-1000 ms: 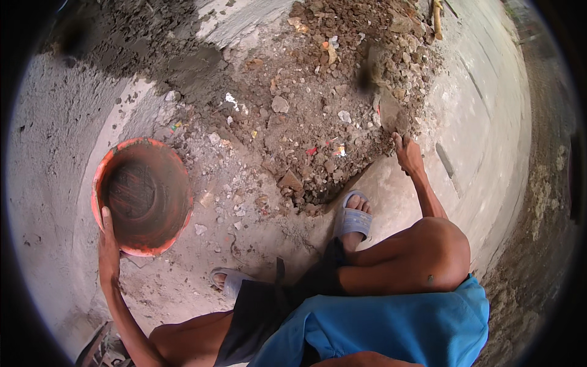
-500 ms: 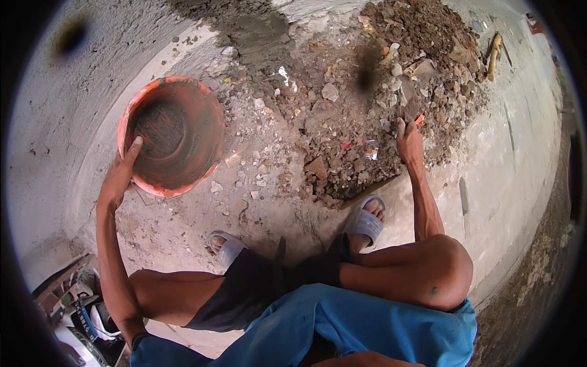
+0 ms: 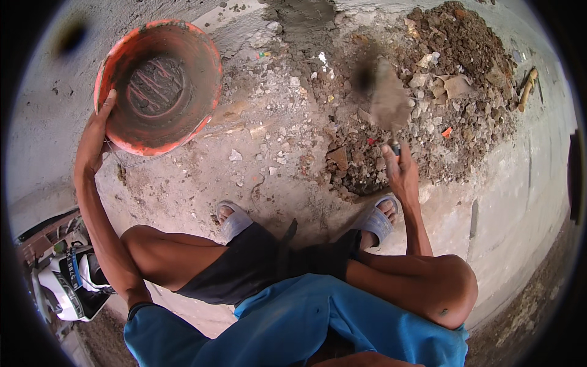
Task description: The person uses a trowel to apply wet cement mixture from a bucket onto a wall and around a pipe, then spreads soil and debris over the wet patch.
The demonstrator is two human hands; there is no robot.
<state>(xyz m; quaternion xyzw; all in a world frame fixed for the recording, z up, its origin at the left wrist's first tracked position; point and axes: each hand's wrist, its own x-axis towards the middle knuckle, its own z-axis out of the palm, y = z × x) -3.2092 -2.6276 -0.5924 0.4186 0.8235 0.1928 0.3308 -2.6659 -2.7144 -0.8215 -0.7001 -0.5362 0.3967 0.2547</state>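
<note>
My left hand (image 3: 96, 131) grips the near left rim of an orange bucket (image 3: 205, 116), thumb over the inside of the wall. Grey mortar residue (image 3: 156, 88) coats the bucket's inside, with streaks scraped across its bottom. In my right hand (image 3: 400, 171) is the dark handle of a trowel (image 3: 391, 101). Its blade, smeared with grey, points away from me above the heap of rubble (image 3: 471, 116). A dark blur covers part of the view beside the blade.
Wet grey mortar (image 3: 302, 15) lies at the far wall. A short wooden stick (image 3: 527, 90) rests right of the rubble. My sandalled feet stand on the gritty concrete floor (image 3: 202, 177). A white motorcycle (image 3: 64, 284) is at the lower left, and a rough wall (image 3: 46, 122) rises on the left.
My left hand has moved the bucket up and left, tipping its mouth more toward me. My right hand has come slightly nearer, and the trowel blade now shows clearly. The view has shifted a little.
</note>
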